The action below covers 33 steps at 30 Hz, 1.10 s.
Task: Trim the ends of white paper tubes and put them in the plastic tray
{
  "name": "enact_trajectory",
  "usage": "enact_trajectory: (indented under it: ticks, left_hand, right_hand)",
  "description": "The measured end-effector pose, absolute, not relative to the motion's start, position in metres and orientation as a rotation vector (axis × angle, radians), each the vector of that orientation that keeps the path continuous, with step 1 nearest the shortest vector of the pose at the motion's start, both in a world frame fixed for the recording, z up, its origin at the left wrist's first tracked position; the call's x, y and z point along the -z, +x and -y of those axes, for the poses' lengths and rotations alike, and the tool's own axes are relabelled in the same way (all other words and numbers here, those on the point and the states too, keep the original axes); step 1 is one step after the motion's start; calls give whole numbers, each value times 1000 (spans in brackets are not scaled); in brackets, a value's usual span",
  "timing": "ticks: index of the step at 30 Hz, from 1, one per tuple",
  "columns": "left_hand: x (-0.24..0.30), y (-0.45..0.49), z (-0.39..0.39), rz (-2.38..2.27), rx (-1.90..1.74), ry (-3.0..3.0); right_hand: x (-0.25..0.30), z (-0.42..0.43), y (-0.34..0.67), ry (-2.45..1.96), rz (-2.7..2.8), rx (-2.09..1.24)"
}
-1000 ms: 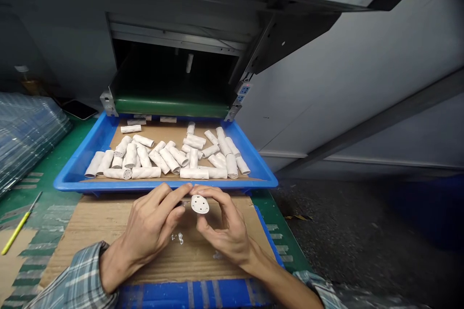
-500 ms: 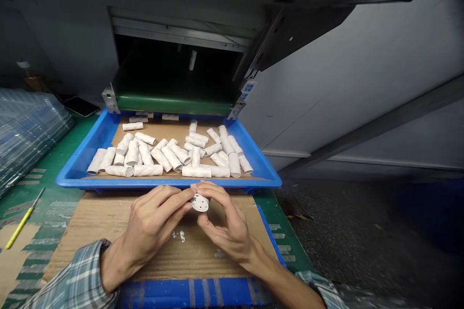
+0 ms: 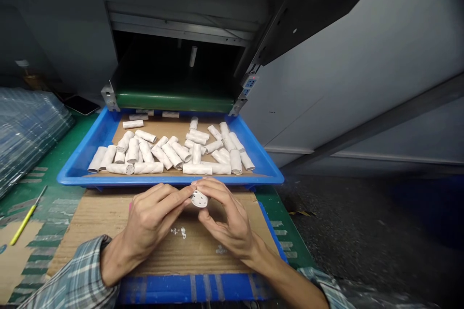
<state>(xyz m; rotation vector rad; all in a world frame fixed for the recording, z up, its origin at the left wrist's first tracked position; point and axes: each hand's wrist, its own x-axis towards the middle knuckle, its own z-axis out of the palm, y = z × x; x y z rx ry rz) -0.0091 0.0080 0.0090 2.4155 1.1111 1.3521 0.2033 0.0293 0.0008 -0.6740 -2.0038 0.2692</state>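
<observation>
Between my two hands is a white cylinder (image 3: 199,198), its round end with small dark holes facing me. My left hand (image 3: 154,219) pinches its left side with thumb and fingertips. Curled over the top and right side, my right hand (image 3: 228,217) also grips it, thumb below. The fingers hide most of the cylinder's length. Both hands are above a sheet of brown cardboard (image 3: 152,256), just in front of a blue tray (image 3: 166,181). Many similar white cylinders (image 3: 147,168) lie loosely in the tray, some stacked on others.
Behind the tray a green conveyor belt (image 3: 174,101) comes out of a dark opening, with one white cylinder (image 3: 193,56) on it. A yellow-handled tool (image 3: 23,224) lies at the left, near clear plastic packaging (image 3: 29,130) and a dark phone (image 3: 81,104). A power socket (image 3: 249,82) hangs right.
The held cylinder has tilted slightly, and its holed end shows a little differently. Both hands keep their grip in nearly the same place. The view has shifted a little.
</observation>
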Motion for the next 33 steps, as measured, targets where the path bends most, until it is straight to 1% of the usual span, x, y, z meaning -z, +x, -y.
enact_trajectory:
  ticks: [11,18,20,23,25,29,31,33]
  left_hand:
    - [-9,-10,-8,-1135,-1351,2449]
    - [-11,-8,-7,-1030,-1468,2204]
    - [-13,-7,-6,-973,-1361,2048]
    - [-17,-6,-5,-842,-1091,1758]
    - [-17,-5,-4,-778,-1001,1600]
    - [-14,-6,-3,-753,-1030,1552]
    - [-12,-6,-2,-747,-1064,1596]
    - [-11,-7,1,-739,-1082,1649]
  right_hand:
    - [-2,-29,204,-671,2014,-303]
    - [0,-24,207,-694,1975,-484]
    - [2,-21,208,-702,1973,-528]
    - [4,-19,208,-661,1990,-628]
    - [5,-20,208,-618,1989,-722]
    - [1,-25,207,-627,1848,-961]
    - [-4,-27,205,-670,1670,-1206]
    - [-9,-27,204,-676,1444,-1554]
